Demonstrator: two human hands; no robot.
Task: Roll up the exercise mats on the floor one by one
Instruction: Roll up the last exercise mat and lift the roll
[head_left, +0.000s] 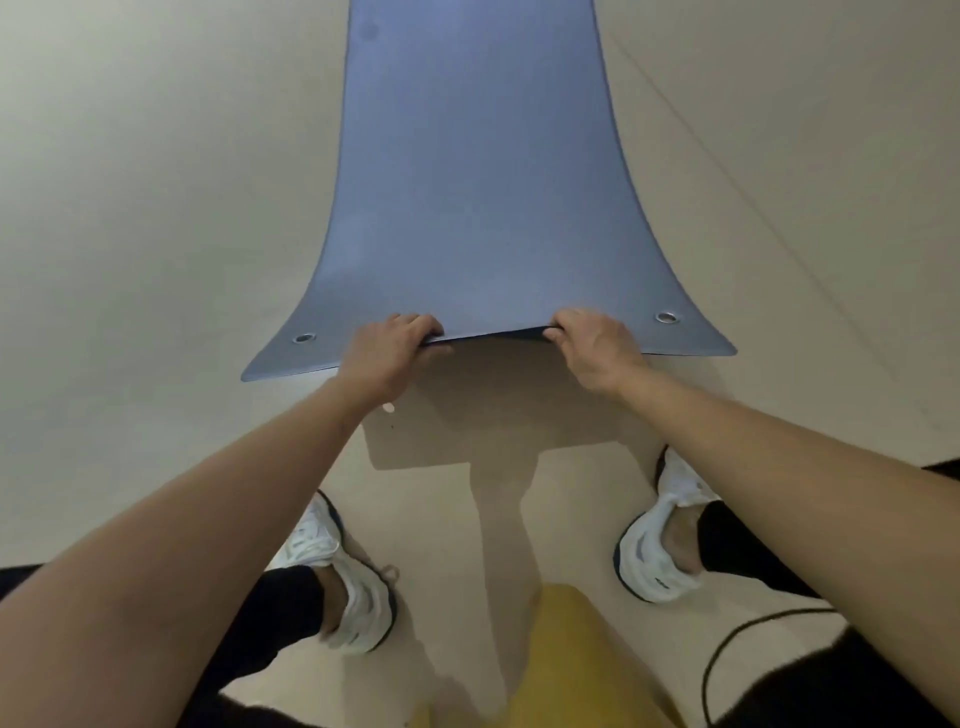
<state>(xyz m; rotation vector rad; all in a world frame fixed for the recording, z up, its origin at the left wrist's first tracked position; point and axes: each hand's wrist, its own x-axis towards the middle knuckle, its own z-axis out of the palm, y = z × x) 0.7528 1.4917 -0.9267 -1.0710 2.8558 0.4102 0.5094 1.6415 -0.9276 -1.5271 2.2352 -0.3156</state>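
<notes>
A blue exercise mat (478, 197) lies flat on the beige floor and stretches away from me to the top of the view. Its near edge is lifted a little off the floor in the middle. My left hand (392, 348) grips that near edge left of centre, fingers curled over the top. My right hand (592, 345) grips the same edge right of centre. A metal eyelet (304, 338) sits near the mat's near left corner and another eyelet (667, 317) near the right corner.
My two feet in white shoes (343, 577) (660, 540) stand apart on the beige floor (130, 234) just behind the mat's edge. A black cable (727, 654) loops at the lower right. Bare floor lies on both sides of the mat.
</notes>
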